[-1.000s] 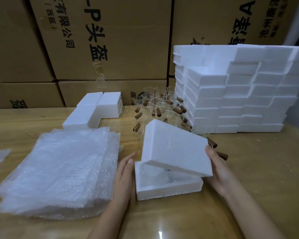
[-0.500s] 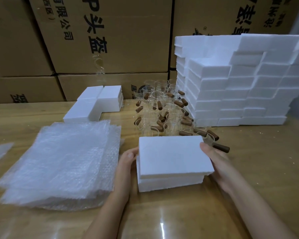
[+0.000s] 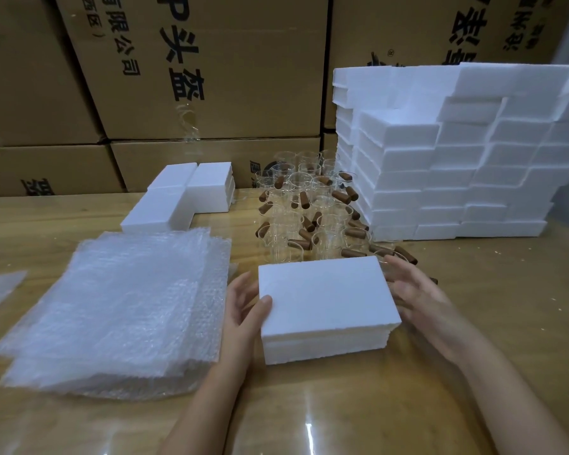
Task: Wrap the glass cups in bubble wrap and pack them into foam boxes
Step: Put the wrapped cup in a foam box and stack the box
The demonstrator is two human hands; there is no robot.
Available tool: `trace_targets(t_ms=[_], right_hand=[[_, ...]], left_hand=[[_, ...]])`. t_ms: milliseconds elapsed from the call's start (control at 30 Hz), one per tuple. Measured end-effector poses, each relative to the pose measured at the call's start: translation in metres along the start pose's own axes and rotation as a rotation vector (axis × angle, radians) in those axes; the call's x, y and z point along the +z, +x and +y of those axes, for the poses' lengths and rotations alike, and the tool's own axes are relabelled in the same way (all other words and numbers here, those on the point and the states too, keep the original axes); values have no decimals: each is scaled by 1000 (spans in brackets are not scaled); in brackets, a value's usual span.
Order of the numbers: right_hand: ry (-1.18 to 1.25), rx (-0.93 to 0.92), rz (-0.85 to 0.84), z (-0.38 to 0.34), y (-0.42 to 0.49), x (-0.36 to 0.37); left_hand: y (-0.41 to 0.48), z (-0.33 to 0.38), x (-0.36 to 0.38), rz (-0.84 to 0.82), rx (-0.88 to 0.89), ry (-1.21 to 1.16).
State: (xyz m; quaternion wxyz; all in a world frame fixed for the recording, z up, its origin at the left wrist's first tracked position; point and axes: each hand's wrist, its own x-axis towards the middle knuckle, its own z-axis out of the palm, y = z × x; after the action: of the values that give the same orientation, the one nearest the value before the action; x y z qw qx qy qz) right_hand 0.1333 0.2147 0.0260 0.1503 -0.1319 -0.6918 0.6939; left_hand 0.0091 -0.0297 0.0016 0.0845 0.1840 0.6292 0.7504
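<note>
Left hand (image 3: 243,311) is gripping the grainy rectangular foam box (image 3: 326,300). Right hand (image 3: 418,302) is hovering at its right edge, fingers spread

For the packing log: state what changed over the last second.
The flat white foam lid came down from its tilt onto the white foam box base, closing it. The right hand let go, fingers spread beside it; the left hand grips the lid's left end, thumb on top. The clear bubble wrap stack, glass cups and white foam box pile stayed put.
</note>
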Motion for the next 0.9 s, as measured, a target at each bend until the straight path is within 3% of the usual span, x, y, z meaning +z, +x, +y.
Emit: trace_targets(t_ms=[133,367,900], right_hand=[[-92,-52,-153,3,-3,-4],[-66,-51,-264,3,-5,-2],[-13,-27,-234,12,1,-3]], left_hand=[[0,-2,0,-2,9,13],[0,-2,0,8,21,12],[-2,2,1,13,2,57]])
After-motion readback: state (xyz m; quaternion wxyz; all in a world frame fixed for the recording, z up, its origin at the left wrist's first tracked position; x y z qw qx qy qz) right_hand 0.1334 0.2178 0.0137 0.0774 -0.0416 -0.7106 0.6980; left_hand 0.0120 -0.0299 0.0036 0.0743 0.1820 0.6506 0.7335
